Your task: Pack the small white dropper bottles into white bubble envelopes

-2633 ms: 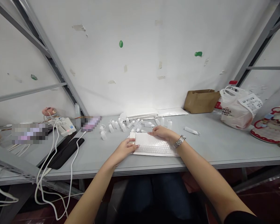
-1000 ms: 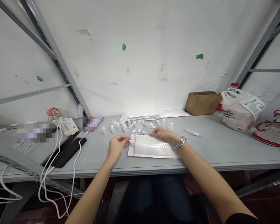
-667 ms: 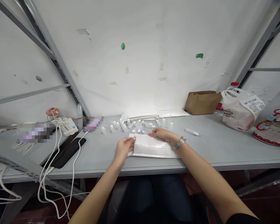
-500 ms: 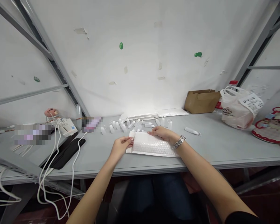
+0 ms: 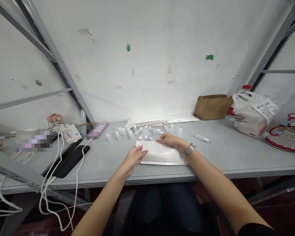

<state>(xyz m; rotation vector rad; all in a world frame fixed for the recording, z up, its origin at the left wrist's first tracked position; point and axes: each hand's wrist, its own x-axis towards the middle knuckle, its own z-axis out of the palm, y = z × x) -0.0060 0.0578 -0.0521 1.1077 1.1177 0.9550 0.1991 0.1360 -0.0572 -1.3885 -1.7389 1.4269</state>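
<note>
A white bubble mailer [image 5: 162, 156] lies flat near the table's front edge, bubbled side up. My left hand [image 5: 135, 157] grips its left end, with the thumb on top and the other fingers partly hidden. Across the far edge, my right hand [image 5: 170, 140] is closed on the mailer, and its wrist wears a metal watch [image 5: 189, 149]. Just beyond the mailer, several small translucent squeeze bottles [image 5: 130, 133] stand or lie in a loose group. One more bottle [image 5: 202, 138] lies on its side to the right.
Flat white mailers [image 5: 182, 118] rest along the wall. At the right are a cardboard box [image 5: 212, 107], a plastic bag [image 5: 250, 114] and a red-and-white cloth item [image 5: 287, 134]. White cables [image 5: 76, 177], a black pouch [image 5: 70, 162] and a power strip [image 5: 71, 133] occupy the left.
My left hand has shifted right onto the mailer's left end, its thumb now on the bubbled surface. My right hand stays in place. A blurred shape, perhaps another person's fingers, has appeared at far left.
</note>
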